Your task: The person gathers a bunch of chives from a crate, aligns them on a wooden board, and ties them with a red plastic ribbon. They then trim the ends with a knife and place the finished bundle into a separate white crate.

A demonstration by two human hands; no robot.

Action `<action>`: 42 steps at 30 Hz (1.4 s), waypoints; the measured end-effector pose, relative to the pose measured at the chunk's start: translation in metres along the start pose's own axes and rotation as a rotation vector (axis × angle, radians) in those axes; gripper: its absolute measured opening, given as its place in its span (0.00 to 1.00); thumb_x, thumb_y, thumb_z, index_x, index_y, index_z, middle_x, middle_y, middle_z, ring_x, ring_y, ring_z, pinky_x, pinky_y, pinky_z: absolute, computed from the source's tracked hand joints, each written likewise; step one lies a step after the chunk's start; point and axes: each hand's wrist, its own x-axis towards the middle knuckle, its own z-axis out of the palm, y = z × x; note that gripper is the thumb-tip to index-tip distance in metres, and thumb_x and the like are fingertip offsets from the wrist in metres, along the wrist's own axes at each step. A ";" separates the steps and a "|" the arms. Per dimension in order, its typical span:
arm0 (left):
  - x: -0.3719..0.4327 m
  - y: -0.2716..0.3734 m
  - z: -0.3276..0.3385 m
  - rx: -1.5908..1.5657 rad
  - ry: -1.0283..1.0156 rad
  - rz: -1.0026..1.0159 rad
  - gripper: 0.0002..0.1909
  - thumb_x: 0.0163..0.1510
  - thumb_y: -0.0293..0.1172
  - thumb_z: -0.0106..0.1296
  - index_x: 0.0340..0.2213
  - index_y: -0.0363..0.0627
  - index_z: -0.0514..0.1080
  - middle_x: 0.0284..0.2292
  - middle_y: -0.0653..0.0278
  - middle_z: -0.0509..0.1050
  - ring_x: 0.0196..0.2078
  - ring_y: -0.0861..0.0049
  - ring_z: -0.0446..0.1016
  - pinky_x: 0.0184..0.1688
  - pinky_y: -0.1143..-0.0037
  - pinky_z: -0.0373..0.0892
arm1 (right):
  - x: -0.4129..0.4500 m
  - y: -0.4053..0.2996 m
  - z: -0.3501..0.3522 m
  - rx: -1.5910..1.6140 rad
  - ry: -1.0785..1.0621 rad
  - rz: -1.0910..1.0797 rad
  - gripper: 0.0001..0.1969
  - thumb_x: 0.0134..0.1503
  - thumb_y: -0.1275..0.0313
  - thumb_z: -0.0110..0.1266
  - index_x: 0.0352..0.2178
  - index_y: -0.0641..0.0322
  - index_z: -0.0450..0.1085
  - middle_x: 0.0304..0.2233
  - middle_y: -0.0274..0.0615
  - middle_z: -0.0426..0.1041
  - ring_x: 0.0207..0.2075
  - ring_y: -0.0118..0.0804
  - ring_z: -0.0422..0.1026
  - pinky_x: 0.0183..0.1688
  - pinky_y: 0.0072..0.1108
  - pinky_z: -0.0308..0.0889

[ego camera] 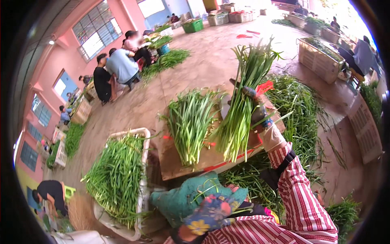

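Note:
My right hand (256, 106), in a dark glove, is closed around a bunch of long green leafy stalks (237, 122), held upright over the right part of a low wooden board (170, 161). A second bunch of the stalks (192, 125) lies on the board to its left, with red strips near its lower end. My left arm, in a flowered sleeve, lies low across my lap by a teal cloth (195, 192). My left hand (236, 190) is mostly hidden near the cloth, so its hold cannot be made out.
Left of the board stands a white plastic crate (146, 137) heaped with green stalks. A large pile of loose stalks (298, 113) lies on the floor at the right. Several people sit or crouch farther off, among more crates and a green basket (193, 26).

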 end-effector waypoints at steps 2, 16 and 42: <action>0.014 0.011 -0.045 -0.128 0.236 -0.022 0.39 0.38 0.49 0.54 0.46 0.42 0.50 0.42 0.59 0.60 0.49 0.66 0.55 0.51 0.67 0.50 | -0.010 0.006 0.014 -0.030 -0.126 0.007 0.25 0.49 0.57 0.46 0.42 0.66 0.62 0.41 0.45 0.67 0.41 0.38 0.67 0.44 0.30 0.63; 0.016 -0.108 0.023 -0.775 0.607 -0.476 0.27 0.46 0.34 0.50 0.48 0.42 0.57 0.41 0.57 0.65 0.40 0.68 0.68 0.42 0.70 0.67 | -0.022 0.153 0.121 -0.580 -0.468 0.312 0.21 0.52 0.70 0.45 0.45 0.73 0.54 0.37 0.49 0.68 0.36 0.33 0.69 0.39 0.20 0.65; -0.051 -0.114 0.029 -1.558 1.150 -0.161 0.28 0.48 0.37 0.39 0.49 0.35 0.53 0.48 0.53 0.60 0.48 0.66 0.62 0.52 0.70 0.57 | -0.152 0.155 0.164 -1.607 -0.511 0.121 0.27 0.48 0.68 0.49 0.48 0.68 0.52 0.36 0.54 0.66 0.35 0.52 0.67 0.34 0.32 0.64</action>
